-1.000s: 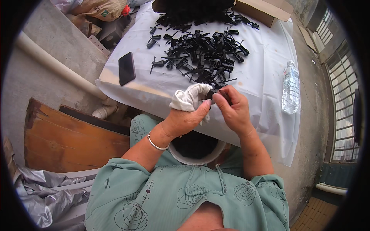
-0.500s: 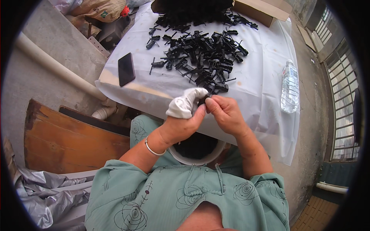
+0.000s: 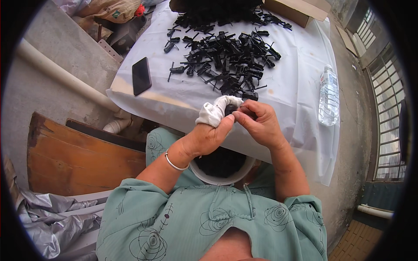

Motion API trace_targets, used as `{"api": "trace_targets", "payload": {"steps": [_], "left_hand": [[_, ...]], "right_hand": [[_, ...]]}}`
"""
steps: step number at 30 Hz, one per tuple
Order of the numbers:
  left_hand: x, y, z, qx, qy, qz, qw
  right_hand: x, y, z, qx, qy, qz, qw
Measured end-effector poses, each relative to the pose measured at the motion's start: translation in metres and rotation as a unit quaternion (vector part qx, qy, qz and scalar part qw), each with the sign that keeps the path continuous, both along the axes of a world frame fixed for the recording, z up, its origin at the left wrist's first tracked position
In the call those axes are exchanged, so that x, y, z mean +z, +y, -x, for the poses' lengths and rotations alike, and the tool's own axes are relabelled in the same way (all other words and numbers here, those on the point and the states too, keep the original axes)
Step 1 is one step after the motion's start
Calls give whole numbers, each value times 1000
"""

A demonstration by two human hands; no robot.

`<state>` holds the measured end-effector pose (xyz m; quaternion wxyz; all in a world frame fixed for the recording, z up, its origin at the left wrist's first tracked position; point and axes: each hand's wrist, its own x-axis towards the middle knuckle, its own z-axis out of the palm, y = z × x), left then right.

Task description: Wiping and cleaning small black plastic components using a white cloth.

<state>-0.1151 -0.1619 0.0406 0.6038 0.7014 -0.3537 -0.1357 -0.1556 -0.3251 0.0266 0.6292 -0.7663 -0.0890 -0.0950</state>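
Note:
My left hand [image 3: 207, 137] has a white cloth [image 3: 216, 111] wrapped over its fingers and pinches a small black plastic part [image 3: 231, 112] that is mostly hidden. My right hand [image 3: 260, 123] meets it, fingertips closed on the same small part. Both hands hover above a white bowl [image 3: 204, 174] in my lap, filled with dark pieces. Beyond the hands, a pile of black plastic parts [image 3: 226, 56] lies spread on the white-covered table [image 3: 296, 82].
A black phone [image 3: 141, 75] lies on the table's left side. A clear water bottle [image 3: 328, 94] lies at the right edge. A cardboard box [image 3: 296, 8] sits at the far end. A wooden board [image 3: 78, 156] and a white pipe [image 3: 61, 74] are at my left.
The hands have stayed together over the bowl; the fingers shifted slightly as they work the small part, and the cloth-wrapped fingers turned a little.

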Motion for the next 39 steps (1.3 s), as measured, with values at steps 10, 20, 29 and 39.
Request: {"api": "trace_targets", "payload": {"steps": [10,20,29,39], "left_hand": [[-5,-6,8,77,-124,-38,989],[16,23,-1,22,-348,-184,919],[-6,8,-13,73,306,20,949],[-18,0,-13,45,335,54,939]], "right_hand": [[-5,11,0,6,-69,82,994],[-2,-18,-10,-111,-34,174,978],[-5,-25,-9,-153,-114,259,947],[-15,-32,-11,-166,3,393,905]]}}
